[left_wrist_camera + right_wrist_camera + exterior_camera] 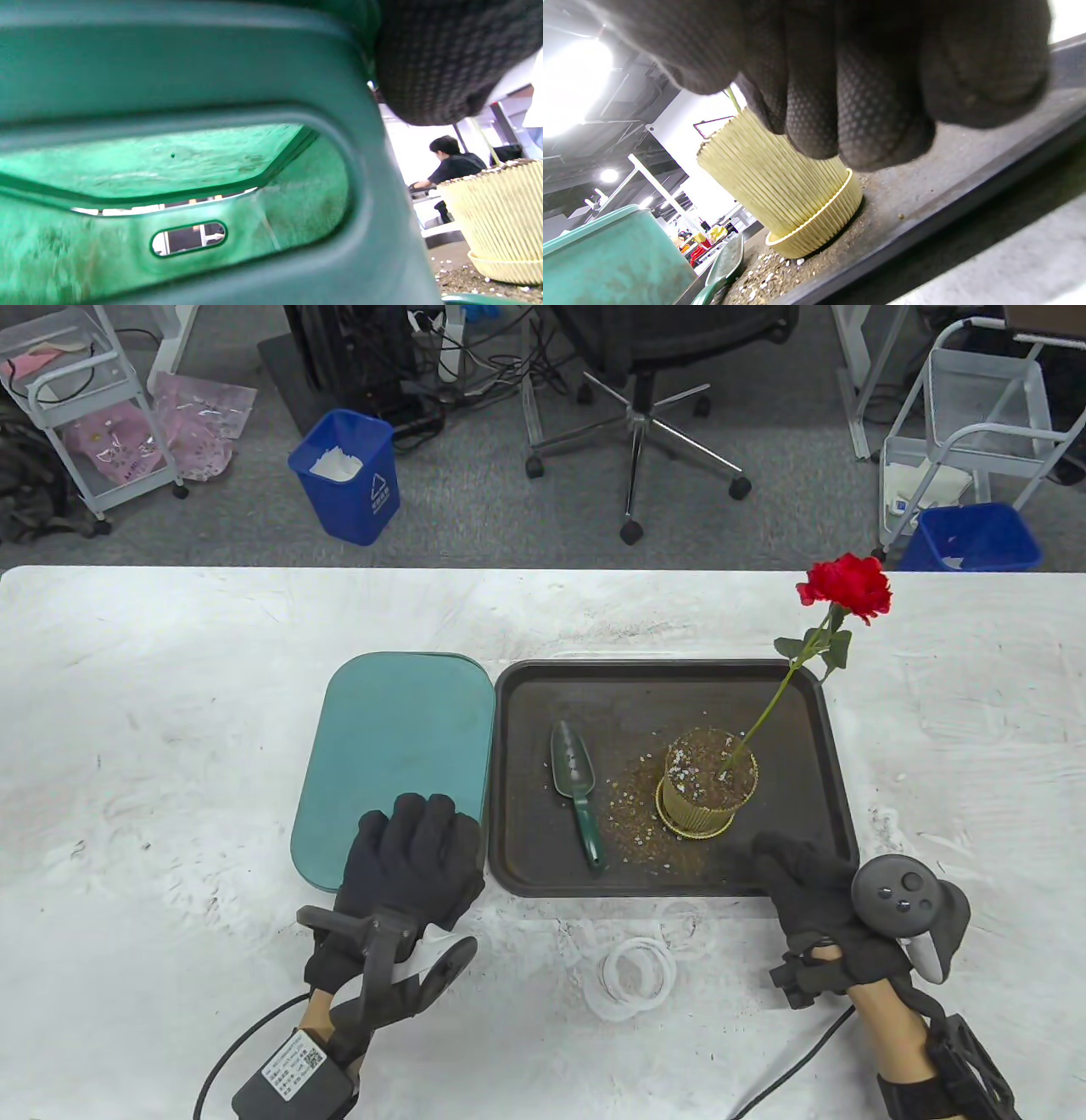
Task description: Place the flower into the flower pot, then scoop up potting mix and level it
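The white counter (170, 712) spans the lower two thirds of the table view, its surface scuffed and smeared. Low at centre lie some white plastic rings (632, 976), overlapping one another. On the grey floor beyond, a blue bin (348, 475) with white scraps inside stands at upper left of centre, and a second blue bin (971, 538) shows at upper right. A black office chair (636, 415) on a chrome star base stands at top centre. White wire carts sit at both upper corners: one (68, 415) at left holding pink packets, another (976, 415) at right. In the left wrist view a person in a dark top (452, 165) sits in the distance at right.
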The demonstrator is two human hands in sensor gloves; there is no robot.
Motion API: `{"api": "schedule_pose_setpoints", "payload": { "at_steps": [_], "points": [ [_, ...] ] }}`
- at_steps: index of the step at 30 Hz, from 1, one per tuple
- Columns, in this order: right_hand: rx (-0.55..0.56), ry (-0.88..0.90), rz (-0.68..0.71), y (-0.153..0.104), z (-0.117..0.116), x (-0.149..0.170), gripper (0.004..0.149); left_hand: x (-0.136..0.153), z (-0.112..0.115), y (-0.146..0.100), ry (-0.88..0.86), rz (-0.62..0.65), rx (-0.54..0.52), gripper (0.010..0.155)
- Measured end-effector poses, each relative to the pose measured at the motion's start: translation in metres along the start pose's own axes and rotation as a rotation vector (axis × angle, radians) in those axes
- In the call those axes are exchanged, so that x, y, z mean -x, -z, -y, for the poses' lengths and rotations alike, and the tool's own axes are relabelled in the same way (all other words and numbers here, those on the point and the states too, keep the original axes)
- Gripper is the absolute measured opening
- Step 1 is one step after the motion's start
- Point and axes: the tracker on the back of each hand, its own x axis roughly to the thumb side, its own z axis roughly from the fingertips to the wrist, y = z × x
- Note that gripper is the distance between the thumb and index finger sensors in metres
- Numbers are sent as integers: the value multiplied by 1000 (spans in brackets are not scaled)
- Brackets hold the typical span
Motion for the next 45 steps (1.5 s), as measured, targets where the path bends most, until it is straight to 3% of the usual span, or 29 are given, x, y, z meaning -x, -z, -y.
{"api": "schedule_pose_setpoints", "payload": {
  "at_steps": [11, 15, 21, 27, 31, 35, 39, 41, 45],
  "points": [
    [-2, 7, 11, 0, 0, 0, 46, 4, 14, 3, -6, -114, 99, 77],
    [-6, 7, 16, 0, 0, 0, 46, 2, 15, 4, 11, -119, 111, 77],
    [-20, 10, 26, 0, -2, 0, 46, 8, 16, 7, -48, -96, 224, 83],
    [9, 9, 67, -3, 3, -6, 46, 4, 11, 5, -39, -86, 222, 90],
    [108, -2, 136, -10, 9, -16, 47, 1, -2, 1, -11, -91, 154, 92],
    [274, -156, 270, -23, 14, -33, 51, -15, -16, -4, 25, -67, 57, 92],
    [406, -450, 391, -34, 14, -47, 59, -29, -17, -7, -2, -9, 63, 85],
    [419, -548, 403, -35, 14, -49, 63, -26, -14, -6, -41, -7, 81, 86],
    [394, -573, 388, -33, 15, -46, 68, -13, -7, -6, -71, -52, 108, 94]
  ]
}}
